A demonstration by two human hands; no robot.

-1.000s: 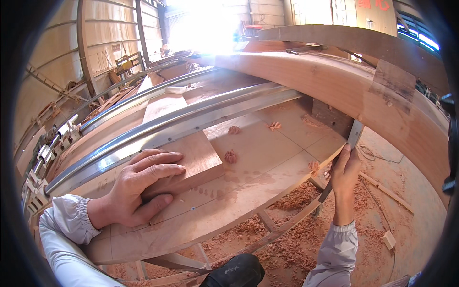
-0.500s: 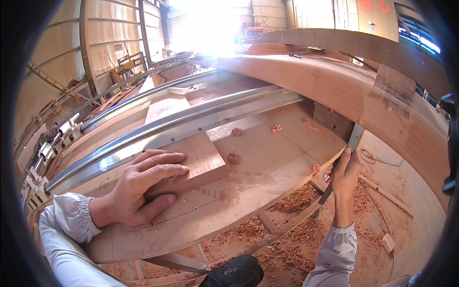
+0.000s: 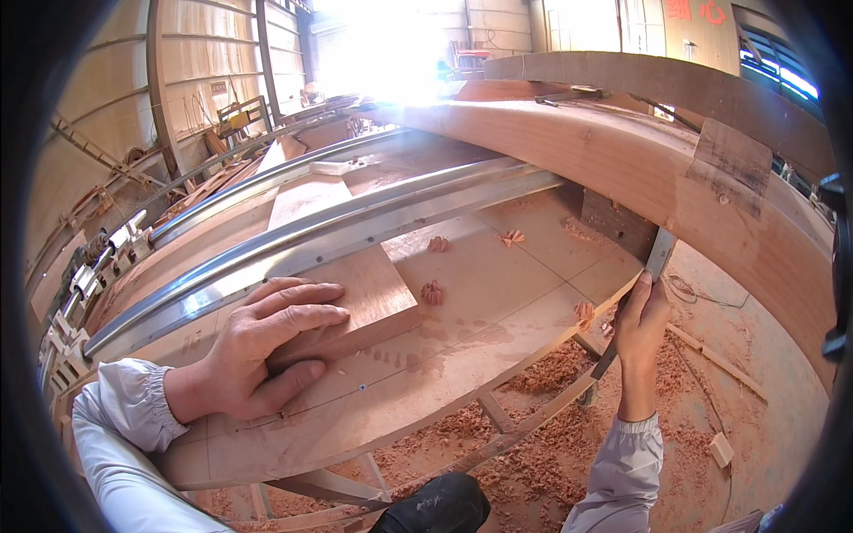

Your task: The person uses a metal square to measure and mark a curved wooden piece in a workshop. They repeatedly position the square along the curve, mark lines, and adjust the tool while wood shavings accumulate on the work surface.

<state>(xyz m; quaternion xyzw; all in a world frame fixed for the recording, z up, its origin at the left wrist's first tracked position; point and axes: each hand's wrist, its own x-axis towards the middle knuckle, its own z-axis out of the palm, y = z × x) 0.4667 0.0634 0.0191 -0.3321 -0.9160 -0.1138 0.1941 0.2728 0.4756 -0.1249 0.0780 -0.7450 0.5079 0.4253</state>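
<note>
My left hand lies over a reddish-brown wooden block. Its fingers stretch across the top face, and the thumb sits low against the near side. Under the block is a broad, flat wooden board with pencil lines and a few curled shavings. At the board's right edge, my right hand is closed around a flat metal ruler. The ruler's upper end shows above the fingers, close to a thick wooden beam. A darker length of it emerges below the hand, and the grip hides its middle.
A long metal rail crosses behind the block, with another farther off. Reddish shavings cover the floor below the board's curved edge. A small wood offcut lies at the lower right. Bright light glares at the back.
</note>
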